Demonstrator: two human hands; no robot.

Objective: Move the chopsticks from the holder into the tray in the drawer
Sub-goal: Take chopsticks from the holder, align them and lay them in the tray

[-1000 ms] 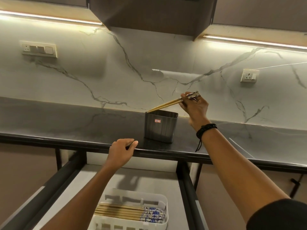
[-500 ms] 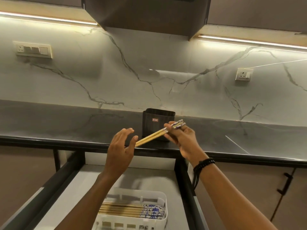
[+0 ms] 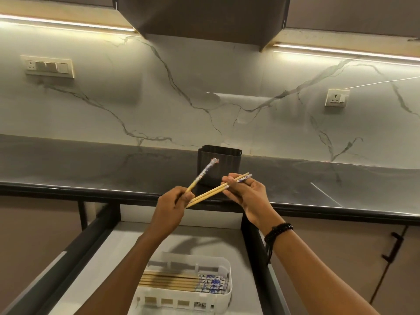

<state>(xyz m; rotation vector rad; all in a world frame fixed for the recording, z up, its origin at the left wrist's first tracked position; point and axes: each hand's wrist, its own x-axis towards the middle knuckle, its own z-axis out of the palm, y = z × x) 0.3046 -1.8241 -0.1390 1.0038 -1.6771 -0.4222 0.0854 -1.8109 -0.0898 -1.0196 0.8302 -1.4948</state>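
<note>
I see the left hand [image 3: 172,202] pinching one chopstick [image 3: 202,176] and the right hand [image 3: 244,192] clamped on two chopsticks [image 3: 218,192], likely sorting them before the tray [image 3: 223,298] at 6 o'clock, holder [image 3: 219,165] behind.

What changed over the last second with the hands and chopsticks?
The right hand lifted chopsticks out of the holder and brought them down toward the drawer. The left hand left the counter edge, rose, and took hold of one chopstick. The holder and the tray with its chopsticks stayed put.
</note>
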